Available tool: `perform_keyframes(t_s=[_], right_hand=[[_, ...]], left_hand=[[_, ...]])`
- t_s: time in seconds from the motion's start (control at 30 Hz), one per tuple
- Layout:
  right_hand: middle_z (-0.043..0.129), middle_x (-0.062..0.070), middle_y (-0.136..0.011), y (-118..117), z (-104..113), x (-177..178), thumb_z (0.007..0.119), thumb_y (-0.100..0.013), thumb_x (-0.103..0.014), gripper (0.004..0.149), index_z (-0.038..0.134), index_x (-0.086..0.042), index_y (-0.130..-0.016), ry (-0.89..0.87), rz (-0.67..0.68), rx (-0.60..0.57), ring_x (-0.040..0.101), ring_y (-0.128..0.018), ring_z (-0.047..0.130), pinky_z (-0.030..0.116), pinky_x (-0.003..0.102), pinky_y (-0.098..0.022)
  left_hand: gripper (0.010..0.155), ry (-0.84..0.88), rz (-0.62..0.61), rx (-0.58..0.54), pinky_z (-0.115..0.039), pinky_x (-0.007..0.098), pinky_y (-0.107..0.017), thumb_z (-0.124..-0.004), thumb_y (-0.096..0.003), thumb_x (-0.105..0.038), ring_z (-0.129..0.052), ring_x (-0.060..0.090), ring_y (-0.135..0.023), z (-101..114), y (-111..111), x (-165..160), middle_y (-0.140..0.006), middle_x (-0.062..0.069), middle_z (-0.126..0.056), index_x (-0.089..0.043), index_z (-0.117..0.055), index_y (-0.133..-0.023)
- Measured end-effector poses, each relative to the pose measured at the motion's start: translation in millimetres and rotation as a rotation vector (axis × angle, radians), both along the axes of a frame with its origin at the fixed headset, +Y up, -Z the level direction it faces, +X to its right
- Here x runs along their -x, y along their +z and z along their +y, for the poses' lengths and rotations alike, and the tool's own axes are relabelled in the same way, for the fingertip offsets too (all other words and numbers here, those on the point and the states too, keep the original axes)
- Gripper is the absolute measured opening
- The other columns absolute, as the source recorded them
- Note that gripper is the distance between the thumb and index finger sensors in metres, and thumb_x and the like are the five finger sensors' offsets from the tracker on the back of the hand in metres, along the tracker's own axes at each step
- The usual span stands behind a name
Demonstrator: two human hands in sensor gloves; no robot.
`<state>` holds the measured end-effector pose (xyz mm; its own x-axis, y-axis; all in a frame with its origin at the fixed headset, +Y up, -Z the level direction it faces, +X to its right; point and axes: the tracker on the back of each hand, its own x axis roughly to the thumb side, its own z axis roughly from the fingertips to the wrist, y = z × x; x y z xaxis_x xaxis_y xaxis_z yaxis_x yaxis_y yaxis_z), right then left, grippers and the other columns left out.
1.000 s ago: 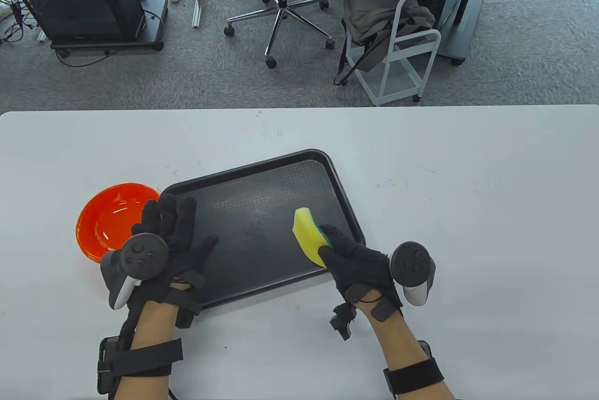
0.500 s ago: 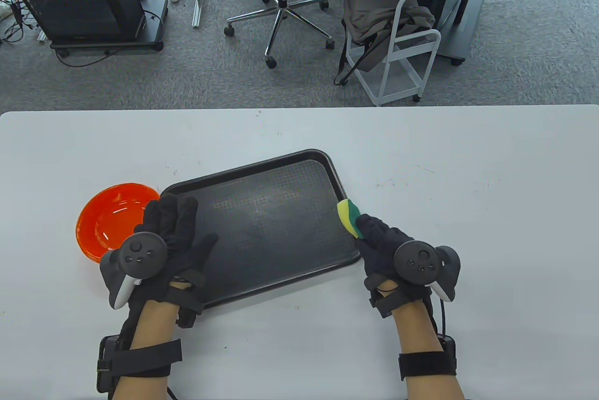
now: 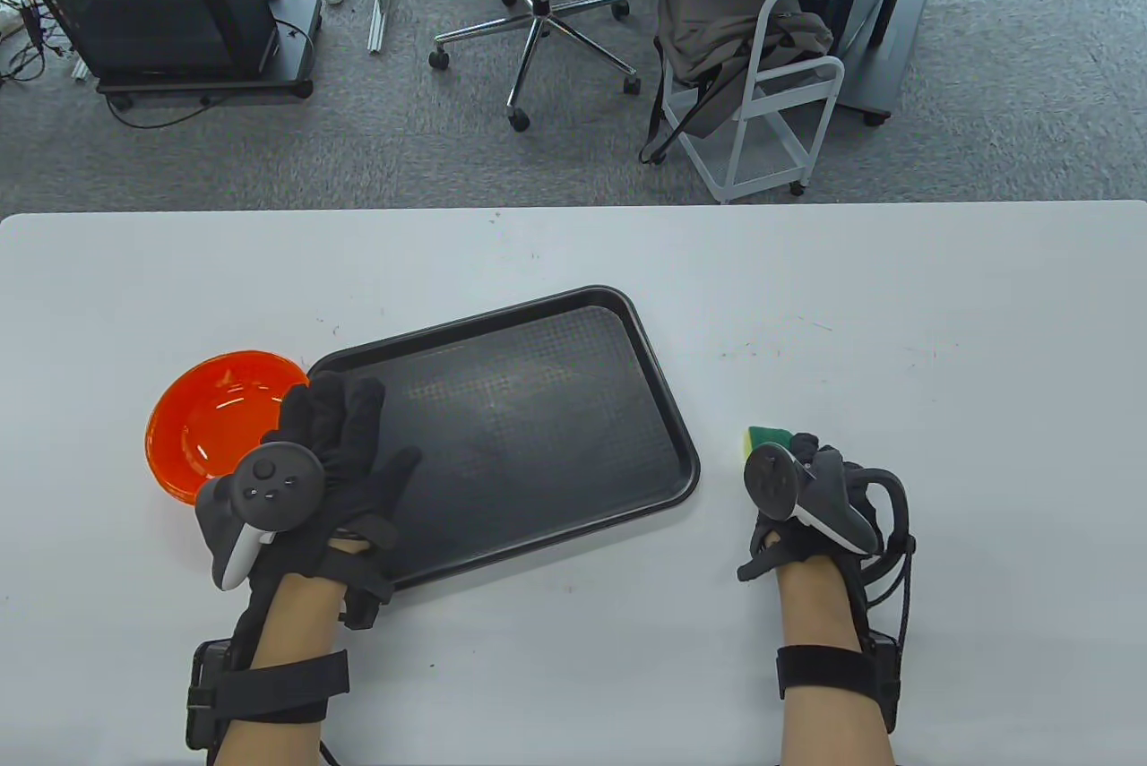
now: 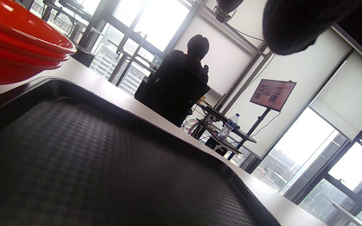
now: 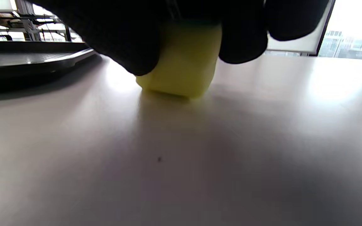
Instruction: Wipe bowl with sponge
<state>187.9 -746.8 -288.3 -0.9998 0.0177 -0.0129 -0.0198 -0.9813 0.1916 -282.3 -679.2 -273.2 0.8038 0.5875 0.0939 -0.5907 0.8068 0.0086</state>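
- The right hand is gripping the sponge, its yellow base touching the surface beside the tray.
- The left hand is lying spread on the tray, touching the red bowl.
- Risk: the bowl could be sliding if wiped unsteadied.
- The tracker is hiding most of the sponge from above.

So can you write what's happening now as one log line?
right hand: holds sponge on table | left hand: rests on tray | bowl: beside tray
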Motion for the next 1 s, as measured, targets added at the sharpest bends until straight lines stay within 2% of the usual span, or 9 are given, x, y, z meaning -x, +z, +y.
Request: perform_keyframes(t_s=[0.07, 0.13, 0.23, 0.37, 0.47, 0.53, 0.77, 1.0], right_hand=[[0.054, 0.029, -0.106, 0.5, -5.0, -1.7, 0.083, -0.054, -0.037, 0.053, 0.063, -0.011, -0.095, -0.074, -0.032, 0.091, 0.051, -0.087, 0.064, 0.056, 0.067, -0.06], [0.053, 0.03, -0.106, 1.3, -4.7, -3.2, 0.082, -0.054, -0.044, 0.057, 0.064, -0.009, -0.095, -0.121, -0.04, 0.066, 0.053, -0.088, 0.062, 0.055, 0.068, -0.06], [0.053, 0.03, -0.106, 2.0, -4.3, -4.3, 0.08, -0.055, -0.047, 0.058, 0.064, -0.008, -0.094, -0.141, -0.051, 0.062, 0.053, -0.088, 0.061, 0.054, 0.069, -0.06], [0.054, 0.03, -0.106, 3.0, 1.7, -3.3, 0.079, -0.055, -0.047, 0.057, 0.065, -0.007, -0.094, -0.132, -0.04, 0.01, 0.053, -0.088, 0.061, 0.054, 0.069, -0.06], [0.054, 0.03, -0.106, 5.1, 16.6, -0.2, 0.079, -0.055, -0.05, 0.06, 0.062, -0.011, -0.096, -0.181, -0.007, -0.085, 0.053, -0.087, 0.062, 0.055, 0.069, -0.059], [0.056, 0.031, -0.105, 8.5, 31.0, 8.9, 0.079, -0.055, -0.05, 0.06, 0.063, -0.01, -0.096, -0.214, 0.038, -0.177, 0.053, -0.086, 0.064, 0.056, 0.069, -0.059], [0.054, 0.03, -0.108, 27.7, 64.3, 63.5, 0.077, -0.056, -0.053, 0.061, 0.061, -0.011, -0.098, -0.237, 0.263, -0.341, 0.056, -0.091, 0.059, 0.049, 0.074, -0.061], [0.04, 0.028, -0.112, 49.8, 77.8, 117.4, 0.075, -0.056, -0.057, 0.066, 0.053, -0.015, -0.102, -0.252, 0.472, -0.379, 0.06, -0.099, 0.039, 0.028, 0.078, -0.063]], left_hand=[[0.077, 0.0, -0.003, -0.002, -0.008, 0.065, -0.07, -0.08, -0.0517, -0.058, 0.002, 0.033, -0.11, 0.6, -0.2, -0.9, -0.115, -0.005, -0.011, -0.04, -0.038, -0.114], [0.077, -0.002, -0.008, -0.003, -0.008, 0.066, -0.07, -0.08, -0.0516, -0.058, 0.002, 0.033, -0.11, 1.1, -0.4, -2.5, -0.115, -0.005, -0.011, -0.04, -0.038, -0.114], [0.077, -0.008, -0.019, -0.002, -0.008, 0.066, -0.07, -0.08, -0.0516, -0.058, 0.001, 0.033, -0.11, 1.1, -1.1, -5.6, -0.115, -0.005, -0.011, -0.04, -0.038, -0.114], [0.077, -0.013, -0.023, 0.002, -0.007, 0.065, -0.07, -0.08, -0.0516, -0.058, 0.001, 0.033, -0.11, 0.3, -2.2, -6.5, -0.115, -0.005, -0.012, -0.04, -0.038, -0.114], [0.077, 0.003, -0.025, -0.004, -0.007, 0.066, -0.07, -0.079, -0.052, -0.058, 0.001, 0.034, -0.111, 0.9, -2.2, -4.8, -0.115, -0.005, -0.012, -0.04, -0.038, -0.114], [0.076, 0.007, -0.02, -0.011, -0.007, 0.066, -0.069, -0.079, -0.0519, -0.058, 0.001, 0.034, -0.111, 1.6, -1.6, -3.8, -0.116, -0.004, -0.012, -0.04, -0.038, -0.114], [0.076, 0.003, -0.031, -0.012, -0.007, 0.066, -0.069, -0.079, -0.0522, -0.057, 0.001, 0.034, -0.111, 1.3, -0.5, -4.5, -0.116, -0.004, -0.013, -0.04, -0.038, -0.114], [0.075, -0.007, -0.037, -0.016, -0.007, 0.066, -0.069, -0.079, -0.0523, -0.057, 0.001, 0.034, -0.111, 1.3, 0.2, -5.9, -0.115, -0.004, -0.013, -0.04, -0.038, -0.114]])
